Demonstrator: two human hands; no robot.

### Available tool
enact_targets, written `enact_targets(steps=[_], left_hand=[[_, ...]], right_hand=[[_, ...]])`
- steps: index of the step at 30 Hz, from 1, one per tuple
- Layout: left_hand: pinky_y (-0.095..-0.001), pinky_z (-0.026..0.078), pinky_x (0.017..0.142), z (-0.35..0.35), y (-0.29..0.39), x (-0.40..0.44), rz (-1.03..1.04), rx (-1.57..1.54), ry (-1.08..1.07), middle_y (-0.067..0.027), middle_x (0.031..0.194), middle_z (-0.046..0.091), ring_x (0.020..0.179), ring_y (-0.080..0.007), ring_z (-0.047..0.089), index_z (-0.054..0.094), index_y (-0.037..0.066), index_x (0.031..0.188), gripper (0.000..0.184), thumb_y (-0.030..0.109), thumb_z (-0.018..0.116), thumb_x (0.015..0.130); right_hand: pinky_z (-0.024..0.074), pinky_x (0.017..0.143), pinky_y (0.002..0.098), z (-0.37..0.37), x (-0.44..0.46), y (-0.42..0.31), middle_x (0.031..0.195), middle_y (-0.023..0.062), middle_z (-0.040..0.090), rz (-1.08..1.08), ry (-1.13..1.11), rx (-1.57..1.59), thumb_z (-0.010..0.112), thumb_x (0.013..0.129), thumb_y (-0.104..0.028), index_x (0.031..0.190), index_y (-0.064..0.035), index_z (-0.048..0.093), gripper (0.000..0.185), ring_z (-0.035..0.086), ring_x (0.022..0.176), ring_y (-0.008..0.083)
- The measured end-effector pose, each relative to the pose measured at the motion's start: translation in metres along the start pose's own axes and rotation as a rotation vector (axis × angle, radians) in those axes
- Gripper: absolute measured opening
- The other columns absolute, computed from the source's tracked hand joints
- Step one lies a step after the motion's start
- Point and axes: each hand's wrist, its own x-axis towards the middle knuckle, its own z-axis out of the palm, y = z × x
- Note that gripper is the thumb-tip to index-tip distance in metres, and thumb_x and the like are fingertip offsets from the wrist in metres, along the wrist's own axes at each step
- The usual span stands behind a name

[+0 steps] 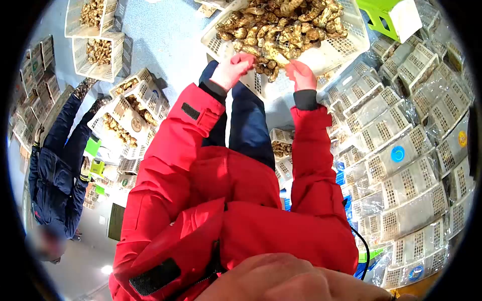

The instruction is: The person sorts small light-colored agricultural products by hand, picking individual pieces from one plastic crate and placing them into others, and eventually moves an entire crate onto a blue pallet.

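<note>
A large white plastic crate (351,47) in front of me is heaped with brown and yellowish mushrooms (281,25). My left hand (233,70) is closed at the crate's near left side, its fingertips against the heap; whatever it grips is hidden. On the near right side, my right hand (302,76) has thumb and fingers drawn together. Its tips meet the end of a pale yellow mushroom (274,51) lying between the two hands. Several darker mushrooms hang in a clump just below that one.
Smaller crates of mushrooms (99,51) stand on the blue floor (143,32) at left. Plastic-wrapped crates (401,185) are stacked along my right. A green stool-like object (379,20) is at upper right. Another person (55,170) in dark clothing stands at far left.
</note>
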Motion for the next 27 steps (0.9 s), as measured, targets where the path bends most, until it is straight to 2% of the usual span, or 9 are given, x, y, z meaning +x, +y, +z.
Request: enact_targets(steps=[3,5,7,11,13,15,19,24,27], left_hand=[[-0.0276,0.040,0.080,0.014,-0.020,-0.010,-0.068,-0.207,-0.017,-0.0044,0.109,0.054,0.095,-0.0145,0.052,0.045,0.006,0.119,0.045,0.034,0.051,0.084],[-0.0301,0.041,0.082,0.028,-0.019,-0.013,-0.051,-0.495,-0.030,-0.0066,0.107,0.053,0.095,-0.0178,0.053,0.046,0.005,0.114,0.041,0.033,0.049,0.085],[-0.0308,0.042,0.081,0.029,-0.013,-0.013,0.108,-0.594,-0.084,-0.0066,0.104,0.053,0.094,-0.0186,0.053,0.047,0.003,0.110,0.037,0.031,0.048,0.086],[-0.0339,0.043,0.081,-0.008,-0.020,-0.033,0.044,-0.646,0.094,-0.0089,0.101,0.054,0.094,-0.0201,0.052,0.047,0.002,0.106,0.031,0.027,0.044,0.087],[-0.0350,0.043,0.080,-0.040,-0.029,-0.047,0.019,-0.617,0.166,-0.0098,0.101,0.055,0.095,-0.0231,0.053,0.047,0.002,0.106,0.031,0.027,0.045,0.087],[-0.0354,0.044,0.078,-0.050,-0.028,-0.057,-0.001,-0.573,0.240,-0.0114,0.102,0.055,0.094,-0.0246,0.054,0.047,0.001,0.107,0.032,0.026,0.046,0.087],[-0.0337,0.043,0.080,-0.046,-0.027,-0.055,-0.050,-0.512,0.160,-0.0110,0.103,0.054,0.092,-0.0224,0.055,0.046,0.000,0.109,0.035,0.027,0.048,0.086],[-0.0331,0.039,0.088,-0.007,0.010,-0.039,0.029,-0.367,0.020,-0.0110,0.115,0.049,0.104,-0.0213,0.049,0.036,0.001,0.123,0.050,0.029,0.051,0.084],[-0.0323,0.036,0.090,0.011,0.027,-0.030,0.150,-0.319,-0.053,-0.0095,0.116,0.049,0.106,-0.0196,0.047,0.035,0.001,0.125,0.054,0.033,0.051,0.084]], right_hand=[[0.0415,0.060,0.0192,0.028,-0.032,-0.012,0.083,0.0049,0.060,-0.062,0.054,0.082,0.059,0.074,-0.007,0.098,0.0022,0.056,0.025,0.052,0.068,0.0077],[0.0424,0.063,0.0204,0.048,-0.047,-0.012,0.083,0.0037,0.060,-0.140,0.071,-0.256,0.061,0.073,-0.008,0.096,0.0006,0.058,0.024,0.053,0.069,0.0084],[0.0430,0.065,0.0219,0.061,-0.059,-0.015,0.089,0.0065,0.061,-0.200,-0.123,-0.388,0.060,0.074,-0.012,0.097,-0.0001,0.058,0.026,0.054,0.073,0.0105],[0.0432,0.072,0.0255,0.047,-0.024,0.019,0.092,0.0096,0.061,-0.164,-0.020,-0.304,0.056,0.078,-0.013,0.100,-0.0029,0.058,0.025,0.056,0.082,0.0161],[0.0436,0.078,0.0324,0.048,0.014,0.018,0.098,0.0123,0.059,-0.234,0.039,-0.801,0.052,0.077,-0.024,0.100,-0.0078,0.059,0.029,0.056,0.089,0.0272],[0.0412,0.082,0.0363,0.062,0.049,0.037,0.100,0.0150,0.057,-0.093,-0.003,-1.034,0.053,0.071,-0.040,0.108,-0.0096,0.054,0.048,0.054,0.093,0.0307],[0.0434,0.076,0.0361,0.051,0.140,0.147,0.095,0.0144,0.060,0.040,-0.131,-0.958,0.054,0.071,-0.044,0.107,-0.0048,0.054,0.053,0.057,0.087,0.0287],[0.0410,0.049,0.0231,0.046,0.102,0.088,0.068,0.0028,0.059,0.203,-0.208,-0.276,0.066,0.070,-0.027,0.095,0.0003,0.059,0.037,0.051,0.055,0.0089],[0.0413,0.051,0.0215,0.034,0.051,0.039,0.079,0.0045,0.059,0.152,0.062,0.241,0.061,0.077,-0.019,0.097,0.0010,0.056,0.029,0.052,0.061,0.0088]])
